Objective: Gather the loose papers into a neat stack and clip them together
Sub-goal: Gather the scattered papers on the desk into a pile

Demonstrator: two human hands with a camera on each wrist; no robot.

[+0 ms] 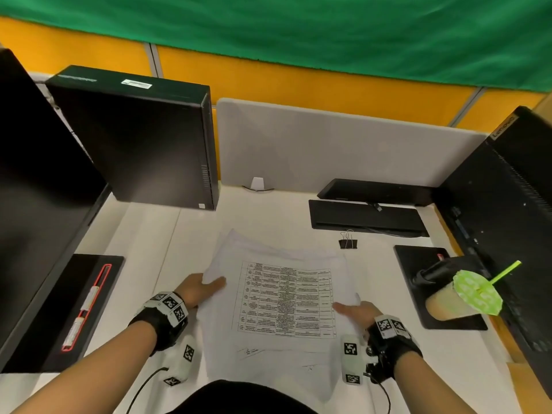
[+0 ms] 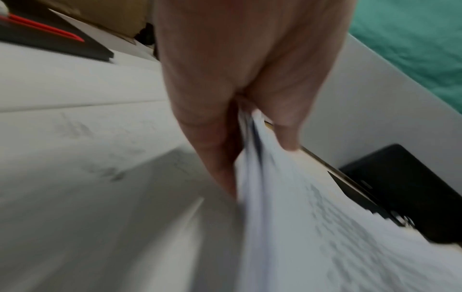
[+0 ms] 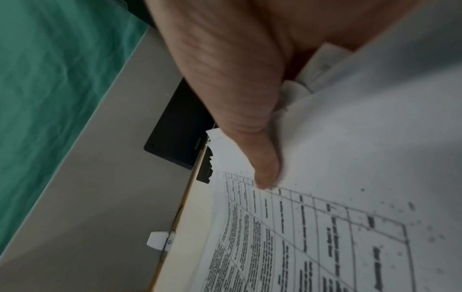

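Observation:
A loose stack of white papers [image 1: 283, 297], its top sheet printed with a table, lies in the middle of the white desk [image 1: 167, 234], with the back sheets fanned out unevenly. My left hand [image 1: 213, 283] grips the stack's left edge; the left wrist view shows the thumb on top of the papers [image 2: 325, 227] and the fingers [image 2: 215, 158] underneath. My right hand [image 1: 349, 307] holds the right edge, thumb [image 3: 265, 173] pressed onto the top sheet [image 3: 350, 197]. A black binder clip [image 1: 348, 242] sits on the desk beyond the stack, apart from both hands.
A black PC tower [image 1: 143, 138] stands back left beside a monitor [image 1: 38, 174] whose base [image 1: 86, 306] holds pens. A drink cup [image 1: 460, 297] with green lid and straw sits on the right monitor's base. Black devices [image 1: 367, 218] lie before the grey divider [image 1: 328, 144].

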